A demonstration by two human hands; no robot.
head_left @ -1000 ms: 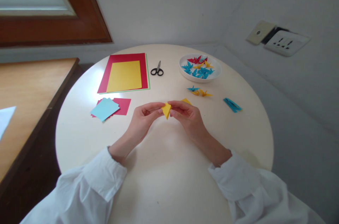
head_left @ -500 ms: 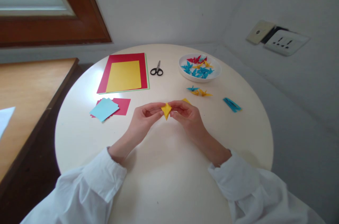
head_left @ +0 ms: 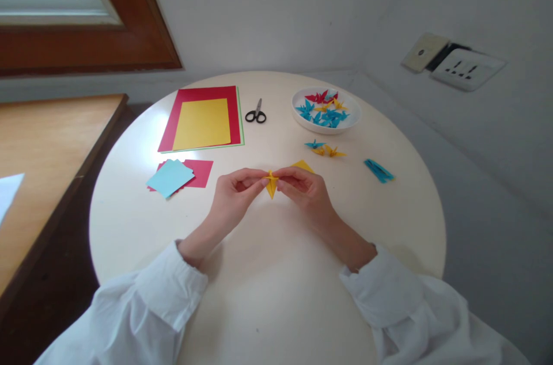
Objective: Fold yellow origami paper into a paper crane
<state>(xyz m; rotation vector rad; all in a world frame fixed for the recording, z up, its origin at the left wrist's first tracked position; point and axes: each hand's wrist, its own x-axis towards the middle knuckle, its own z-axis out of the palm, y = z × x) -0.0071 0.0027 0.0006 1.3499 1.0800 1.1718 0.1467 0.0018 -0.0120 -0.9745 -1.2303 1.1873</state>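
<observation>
Between my two hands, over the middle of the round table, is a small folded yellow paper (head_left: 271,186) with a point facing down toward me. My left hand (head_left: 237,191) pinches its left side between thumb and fingers. On the other side, my right hand (head_left: 305,189) pinches its right edge the same way. A flat piece of yellow paper (head_left: 304,166) lies just behind my right hand, partly hidden by it. Beyond that sit a blue paper crane (head_left: 315,145) and yellow paper cranes (head_left: 333,151).
A white dish (head_left: 298,120) at the back right holds several red, yellow and blue cranes. Black-handled scissors (head_left: 256,116) lie beside large red and yellow sheets (head_left: 203,123). Light blue squares (head_left: 170,178) overlap red ones at left; folded blue strips (head_left: 379,170) lie at right.
The yellow paper has gone from a wide diamond to a narrower shape with a crosswise upper part. My right hand has shifted slightly, showing more of the yellow paper behind it.
</observation>
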